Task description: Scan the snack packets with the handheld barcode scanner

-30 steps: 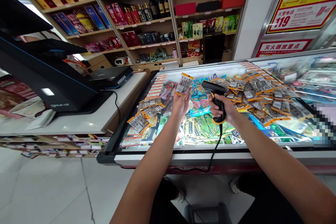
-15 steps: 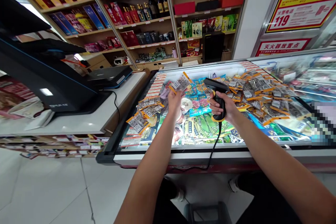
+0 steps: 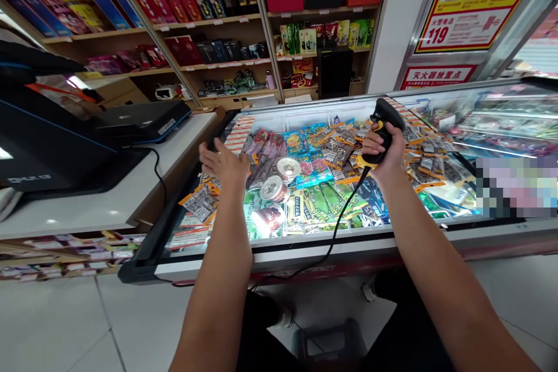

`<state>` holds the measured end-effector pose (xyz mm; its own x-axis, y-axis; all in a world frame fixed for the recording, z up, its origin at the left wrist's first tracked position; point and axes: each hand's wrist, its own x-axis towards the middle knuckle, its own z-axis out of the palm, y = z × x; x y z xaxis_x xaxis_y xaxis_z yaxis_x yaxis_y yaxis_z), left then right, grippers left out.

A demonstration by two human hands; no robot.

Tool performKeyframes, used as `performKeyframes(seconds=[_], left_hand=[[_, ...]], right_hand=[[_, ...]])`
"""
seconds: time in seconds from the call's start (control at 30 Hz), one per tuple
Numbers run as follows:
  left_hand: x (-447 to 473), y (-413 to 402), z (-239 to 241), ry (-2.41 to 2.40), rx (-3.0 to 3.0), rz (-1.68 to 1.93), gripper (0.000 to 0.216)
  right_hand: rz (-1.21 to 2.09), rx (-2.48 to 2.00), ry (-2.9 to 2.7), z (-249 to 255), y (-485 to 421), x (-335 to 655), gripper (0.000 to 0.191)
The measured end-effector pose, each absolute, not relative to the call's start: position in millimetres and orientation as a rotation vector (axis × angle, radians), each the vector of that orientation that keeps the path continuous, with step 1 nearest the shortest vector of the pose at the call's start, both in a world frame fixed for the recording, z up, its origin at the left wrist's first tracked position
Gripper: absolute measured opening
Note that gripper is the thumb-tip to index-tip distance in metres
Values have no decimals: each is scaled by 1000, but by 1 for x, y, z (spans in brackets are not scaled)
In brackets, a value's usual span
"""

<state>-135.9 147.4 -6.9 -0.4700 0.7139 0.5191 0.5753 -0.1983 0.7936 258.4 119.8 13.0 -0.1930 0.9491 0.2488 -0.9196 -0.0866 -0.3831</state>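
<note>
My right hand (image 3: 387,148) grips a black and yellow barcode scanner (image 3: 389,118), its cable hanging from the handle down past the freezer's front edge. Over the left end of the glass-topped freezer, my left hand (image 3: 224,164) has its fingers spread and holds nothing. Close below it, partly hidden by the hand, lie several clear snack packets with orange edges (image 3: 200,203). A larger spread of similar packets (image 3: 429,160) covers the glass right of the scanner. Under the glass show round tubs (image 3: 274,188) and green bags (image 3: 329,200).
On the left a white counter (image 3: 183,154) carries a black scale (image 3: 142,119) and a dark terminal (image 3: 56,145). Shelves of boxes and bottles (image 3: 209,0) stand behind the freezer (image 3: 196,265). A stool (image 3: 329,340) is between my legs.
My left hand has let go of the packet it held and moved left, its fingers now spread. The scanner has risen and turned in my right hand. The camera view has shifted right.
</note>
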Motion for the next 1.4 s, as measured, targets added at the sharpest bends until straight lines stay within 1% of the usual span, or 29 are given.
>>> performKeyframes(seconds=[0.13,0.17,0.27,0.4,0.63,0.83,1.1,1.27,1.4], left_hand=[[-56,157,-21,1654,1740,1457,50],[-34,158,-27,1583,1758,1365,47],[22,161,-44,1443,1745,1216,52],[56,159,-55,1355,1672,1229,44],[29,157,-51,1292,1448,1341,45],[-5,164,-47,1226,1224,1375,32],[-14,166,-49,1199,1138,1400,38],[-21,171,-44,1328,1188,1416,36],[-58,182,-28,1570,1266,1545,29]], right_hand=[[1729,-130,-522,13,119,249,18],[1741,-157,-543,14,118,246,19],[1765,-250,-621,14,116,238,21],[1770,-324,-688,12,115,232,25],[1827,-406,-754,10,115,226,24],[1971,-574,-982,4,112,218,27],[1870,-637,-1148,5,99,205,32],[1843,-579,-1093,2,104,206,31],[1809,-493,-883,4,112,215,27]])
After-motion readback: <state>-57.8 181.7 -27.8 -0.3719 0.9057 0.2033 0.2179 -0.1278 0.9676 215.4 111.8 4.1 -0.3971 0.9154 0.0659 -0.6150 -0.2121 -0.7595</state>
